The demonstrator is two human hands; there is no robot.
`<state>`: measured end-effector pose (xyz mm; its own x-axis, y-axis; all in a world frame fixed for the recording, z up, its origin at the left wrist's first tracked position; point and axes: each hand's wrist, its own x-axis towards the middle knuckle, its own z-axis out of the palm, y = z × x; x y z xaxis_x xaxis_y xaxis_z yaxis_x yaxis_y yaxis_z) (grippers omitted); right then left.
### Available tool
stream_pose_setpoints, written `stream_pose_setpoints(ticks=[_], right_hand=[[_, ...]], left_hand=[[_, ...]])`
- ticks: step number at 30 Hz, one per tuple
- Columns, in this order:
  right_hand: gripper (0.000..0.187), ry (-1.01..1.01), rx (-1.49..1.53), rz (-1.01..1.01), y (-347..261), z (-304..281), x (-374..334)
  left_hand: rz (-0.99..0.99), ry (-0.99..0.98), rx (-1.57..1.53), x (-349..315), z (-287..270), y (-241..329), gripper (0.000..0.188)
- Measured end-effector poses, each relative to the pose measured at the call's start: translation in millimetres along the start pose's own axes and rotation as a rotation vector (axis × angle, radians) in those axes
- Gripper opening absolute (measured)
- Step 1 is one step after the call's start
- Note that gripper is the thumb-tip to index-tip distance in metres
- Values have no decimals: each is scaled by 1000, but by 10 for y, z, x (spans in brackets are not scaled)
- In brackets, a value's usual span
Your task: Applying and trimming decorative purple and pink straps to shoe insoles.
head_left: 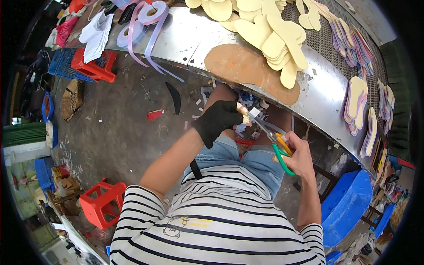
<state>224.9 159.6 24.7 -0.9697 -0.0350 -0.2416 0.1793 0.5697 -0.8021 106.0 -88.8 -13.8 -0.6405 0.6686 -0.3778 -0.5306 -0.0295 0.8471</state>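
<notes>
In a black glove, my left hand (pixel 217 120) is closed on a small cream-coloured piece (pixel 243 111), whose kind I cannot make out, above my lap. My right hand (pixel 299 154) grips a pair of scissors (pixel 266 129) with one green and one orange handle loop. The blades point up and left toward the left hand's fingertips. At the blade tips there is a small white scrap (pixel 254 112); whether it is attached to the cream piece cannot be seen. On the bench ahead lies a heap of cream insoles (pixel 274 42).
The metal bench (pixel 176 37) carries a brown sheet (pixel 234 64), ribbon rolls (pixel 150 13), white papers (pixel 98 35) and stacked layered insoles (pixel 356 104). Red stools (pixel 104 202) stand at left, a blue tub (pixel 346 207) at right. Scraps litter the floor (pixel 128 145).
</notes>
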Motion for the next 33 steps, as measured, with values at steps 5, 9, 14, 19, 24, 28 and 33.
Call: stream_pose_setpoints(ticks=[5,9,14,19,24,28,33], right_hand=[[33,14,35,114,77,-176,-93],[20,385,25,95,113,-485,11],[23,757,-716,-117,245,-907,321],[28,777,-311,-251,-134,-737,1233],[46,622,-590,-138,-327,-672,1789],[52,643,-66,-217,-535,-775,1665],[43,801,-203,-478,-467,-506,1231]], left_hand=[[-25,22,94,48,-4,1,9],[236,-6,187,51,101,112,9],[424,50,350,245,191,449,8],[700,146,579,620,330,704,10],[638,217,747,995,284,782,17],[552,303,965,1069,206,734,15],[425,-49,-70,588,384,941,11]])
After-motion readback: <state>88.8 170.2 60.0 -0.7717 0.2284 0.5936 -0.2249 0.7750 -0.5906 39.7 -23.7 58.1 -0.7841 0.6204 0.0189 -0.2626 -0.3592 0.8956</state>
